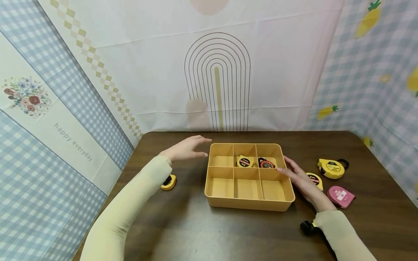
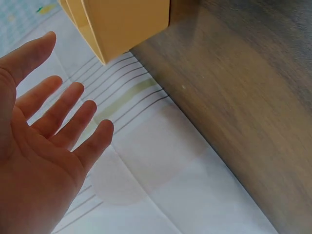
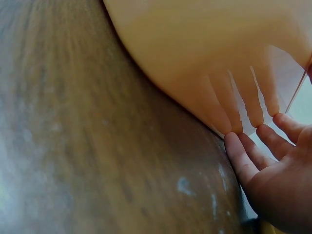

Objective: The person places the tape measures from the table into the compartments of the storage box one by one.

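Observation:
A yellow divided box (image 1: 248, 203) stands on the table, with two rows of three compartments. A yellow tape measure (image 1: 245, 162) lies in the back middle compartment, and one with a black and orange label (image 1: 267, 163) in the back right. My left hand (image 1: 187, 148) hovers just left of the box, apart from it, fingers extended; the palm and spread fingers show in the left wrist view. My right hand (image 1: 302, 181) holds the box's right wall, thumb over the rim. Its fingertips (image 3: 233, 139) touch the glossy outer side in the right wrist view.
Right of the box lie a yellow tape measure (image 1: 315, 180) partly behind the hand, a pink one (image 1: 340, 196) and a yellow one with a black strap (image 1: 332, 169). A black object (image 1: 307, 227) shows by the right sleeve. Another yellow tape measure (image 1: 169, 183) is partly hidden by the left sleeve.

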